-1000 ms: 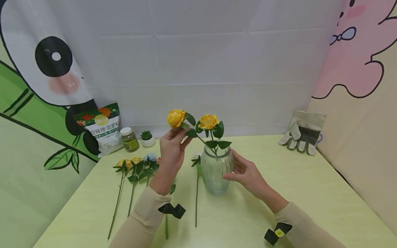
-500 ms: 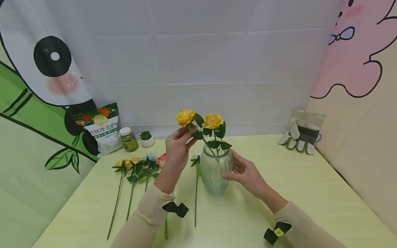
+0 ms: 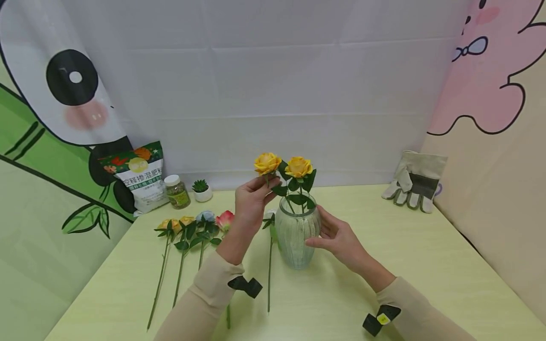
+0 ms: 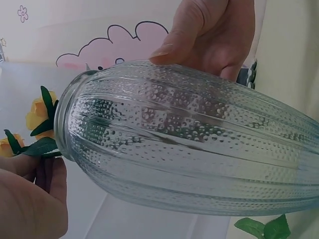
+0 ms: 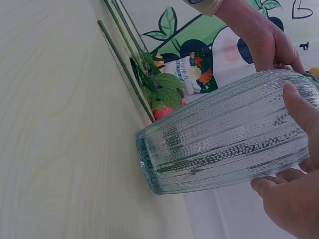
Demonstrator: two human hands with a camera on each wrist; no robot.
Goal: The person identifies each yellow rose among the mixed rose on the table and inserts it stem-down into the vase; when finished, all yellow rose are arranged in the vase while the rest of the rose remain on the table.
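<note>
Yellow rose, pinched below its bloom by the left hand's fingers; its stem slants down rightward into the mouth of the glass vase, which the right hand grips. A second rose crowds the mouth; loose flowers lie left on the surface.

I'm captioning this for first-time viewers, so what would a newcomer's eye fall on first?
In the head view, probably the two yellow roses at centre, above the ribbed glass vase: the left hand pinches one below its bloom, the right hand holds the vase. Next, likely, the big cartoon eye at upper left and the pink cartoon figure at upper right.
</note>
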